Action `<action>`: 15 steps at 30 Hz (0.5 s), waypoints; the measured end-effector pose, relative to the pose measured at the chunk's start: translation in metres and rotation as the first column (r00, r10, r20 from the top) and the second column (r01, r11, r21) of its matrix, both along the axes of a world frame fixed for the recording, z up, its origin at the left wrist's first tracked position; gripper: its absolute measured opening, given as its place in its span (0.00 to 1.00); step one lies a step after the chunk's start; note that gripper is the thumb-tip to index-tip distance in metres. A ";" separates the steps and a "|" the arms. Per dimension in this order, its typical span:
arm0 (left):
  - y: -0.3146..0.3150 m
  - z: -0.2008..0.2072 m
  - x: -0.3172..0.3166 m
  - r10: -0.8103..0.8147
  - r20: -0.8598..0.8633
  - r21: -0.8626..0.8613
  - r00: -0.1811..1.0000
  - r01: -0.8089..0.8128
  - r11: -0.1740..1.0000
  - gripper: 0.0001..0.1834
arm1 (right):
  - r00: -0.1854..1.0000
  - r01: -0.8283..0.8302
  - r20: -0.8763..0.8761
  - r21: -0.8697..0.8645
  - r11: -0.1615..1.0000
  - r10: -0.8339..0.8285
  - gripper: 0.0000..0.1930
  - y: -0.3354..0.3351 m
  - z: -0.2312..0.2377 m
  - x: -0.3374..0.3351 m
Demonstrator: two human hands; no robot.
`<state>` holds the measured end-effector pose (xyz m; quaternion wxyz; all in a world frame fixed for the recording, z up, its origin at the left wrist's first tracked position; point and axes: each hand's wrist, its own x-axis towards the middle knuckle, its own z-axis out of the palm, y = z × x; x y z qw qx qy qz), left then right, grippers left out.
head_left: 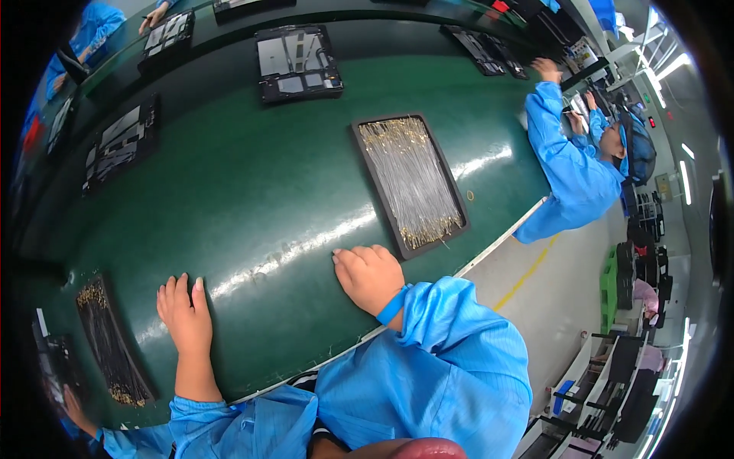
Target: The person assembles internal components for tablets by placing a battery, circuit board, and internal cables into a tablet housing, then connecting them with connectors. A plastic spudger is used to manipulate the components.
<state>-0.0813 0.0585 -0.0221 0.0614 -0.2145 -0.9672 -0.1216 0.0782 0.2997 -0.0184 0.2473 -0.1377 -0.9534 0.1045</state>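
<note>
On the green tabletop [298,183], my left hand [186,315] lies palm down with its fingers stretched out and nothing in it. My right hand [371,279] rests near the table's front edge, its fingers curled in loosely; no object shows in it. Just beyond the right hand is a dark tray [372,170] filled with thin grey cables [417,183] that have gold-coloured ends. Left of my left hand lies another dark tray with black cables [111,344], also gold-tipped. Neither hand touches a tray.
Opened device panels [298,61] lie along the dark strip at the far side, with another panel [122,145] at left. A small yellowish ring [470,196] lies right of the grey cables. A co-worker in blue [569,168] reaches over the table at right. Another person's hand [76,409] shows lower left.
</note>
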 end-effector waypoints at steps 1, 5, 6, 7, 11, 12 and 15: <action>0.000 0.000 -0.001 -0.006 -0.002 0.006 1.000 0.006 1.000 0.18 | 1.000 0.006 -0.002 0.006 1.000 -0.006 0.06 0.000 0.000 0.000; 0.000 0.001 -0.001 -0.011 -0.003 0.018 1.000 0.011 1.000 0.18 | 1.000 -0.010 0.008 0.014 1.000 0.010 0.06 0.001 -0.003 -0.001; -0.001 0.001 -0.001 -0.018 -0.002 0.028 1.000 0.018 0.999 0.18 | 1.000 -0.024 0.003 0.021 1.000 0.024 0.06 0.001 -0.003 -0.001; -0.001 0.001 -0.001 -0.020 -0.005 0.032 1.000 0.020 0.999 0.18 | 1.000 -0.022 -0.001 0.025 0.999 0.022 0.06 0.001 -0.003 -0.001; -0.002 -0.001 -0.002 -0.035 -0.004 0.038 0.999 0.035 0.999 0.18 | 1.000 -0.003 0.020 0.021 1.000 0.003 0.05 0.000 -0.003 0.001; -0.002 -0.002 -0.002 -0.041 -0.003 0.045 0.999 0.041 0.998 0.18 | 1.000 -0.007 0.028 0.028 1.000 0.006 0.06 0.000 -0.003 0.001; -0.001 -0.002 -0.001 -0.045 -0.021 0.052 0.999 0.046 0.998 0.17 | 1.000 -0.012 0.009 0.032 0.999 0.012 0.06 0.001 -0.003 0.001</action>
